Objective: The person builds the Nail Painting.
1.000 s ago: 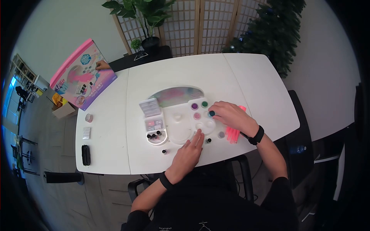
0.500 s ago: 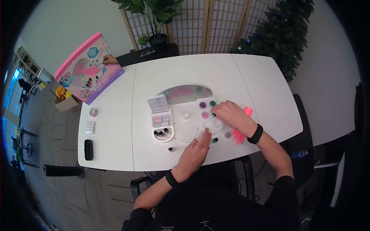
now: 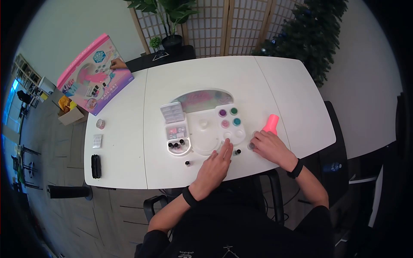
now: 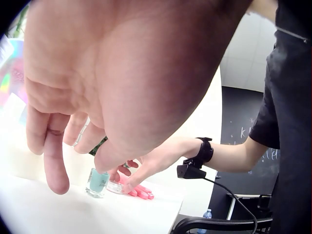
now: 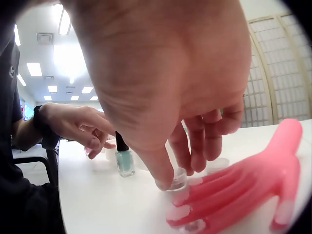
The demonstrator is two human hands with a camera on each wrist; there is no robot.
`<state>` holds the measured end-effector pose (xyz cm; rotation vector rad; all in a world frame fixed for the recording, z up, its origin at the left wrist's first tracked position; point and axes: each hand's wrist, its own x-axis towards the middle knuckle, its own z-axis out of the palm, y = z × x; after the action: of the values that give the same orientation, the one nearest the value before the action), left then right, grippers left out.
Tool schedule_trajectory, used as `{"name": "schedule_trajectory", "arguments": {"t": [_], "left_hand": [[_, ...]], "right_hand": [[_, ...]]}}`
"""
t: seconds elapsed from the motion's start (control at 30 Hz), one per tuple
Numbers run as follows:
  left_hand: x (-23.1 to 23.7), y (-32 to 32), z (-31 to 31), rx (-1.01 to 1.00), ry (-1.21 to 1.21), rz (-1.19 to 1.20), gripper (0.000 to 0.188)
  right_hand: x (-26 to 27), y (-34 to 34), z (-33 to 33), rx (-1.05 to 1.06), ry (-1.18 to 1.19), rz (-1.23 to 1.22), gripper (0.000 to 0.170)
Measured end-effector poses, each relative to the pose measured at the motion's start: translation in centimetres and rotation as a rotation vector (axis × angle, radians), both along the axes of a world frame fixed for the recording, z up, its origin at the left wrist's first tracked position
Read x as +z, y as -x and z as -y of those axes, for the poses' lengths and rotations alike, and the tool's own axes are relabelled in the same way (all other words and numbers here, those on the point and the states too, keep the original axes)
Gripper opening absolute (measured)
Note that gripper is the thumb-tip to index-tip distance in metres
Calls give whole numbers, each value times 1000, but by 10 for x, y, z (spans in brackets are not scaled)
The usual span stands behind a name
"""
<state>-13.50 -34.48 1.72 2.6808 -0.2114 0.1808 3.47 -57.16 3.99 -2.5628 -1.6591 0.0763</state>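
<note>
The right hand (image 3: pixel 272 149) pinches a small clear jar (image 5: pixel 179 179) between thumb and fingers, right of the white tray (image 3: pixel 238 135) and beside a pink model hand (image 3: pixel 271 124). Fingers straight, the left hand (image 3: pixel 214 169) touches the tray's front right part. Purple (image 3: pixel 222 112), green (image 3: pixel 233 111), pink (image 3: pixel 225 124) and teal (image 3: pixel 236 122) pots sit in the tray's wells. A mint polish bottle (image 5: pixel 125 163) with a black cap stands upright between the hands. The left palm (image 4: pixel 112 73) hides much of the left wrist view.
Left of the tray's middle are an open-lidded compartment box (image 3: pixel 176 131) and several black-capped bottles; another bottle (image 3: pixel 187 163) stands in front. Farther left lie a black case (image 3: pixel 96 166), a white sheet (image 3: pixel 97 141) and a round jar (image 3: pixel 100 124). A large box (image 3: pixel 97 75) stands behind.
The right hand has left the teal pot in its well and moved toward the table's front right, onto the clear jar. The left hand has stayed at the tray.
</note>
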Motion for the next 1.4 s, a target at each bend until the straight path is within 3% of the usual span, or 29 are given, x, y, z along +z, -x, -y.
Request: {"name": "schedule_trajectory", "arguments": {"t": [0.23,0.33,0.6,0.73,0.93,1.03,1.13,1.4], "left_hand": [[9,2,2,43,79,-1,59],[9,2,2,35,72,3,60],[9,-1,-2,31,110,-23,54],[10,-5,-5,69,111,2,50],[8,-11,-5,103,55,93,51],[3,-16,-5,98,-8,89,52],[1,-18,-4,102,-46,89,52],[7,-21,-6,115,-126,95,60]], "right_hand": [[47,-5,-29,-6,-143,-61,24],[42,-10,-58,128,-177,-40,24],[27,-18,-86,172,-40,-61,25],[31,-16,-77,147,-83,-99,28],[50,-33,-31,-140,-43,-174,26],[31,-45,-13,-161,44,-31,24],[14,-45,-11,-145,125,-38,24],[9,-40,-7,-97,0,-48,21]]}}
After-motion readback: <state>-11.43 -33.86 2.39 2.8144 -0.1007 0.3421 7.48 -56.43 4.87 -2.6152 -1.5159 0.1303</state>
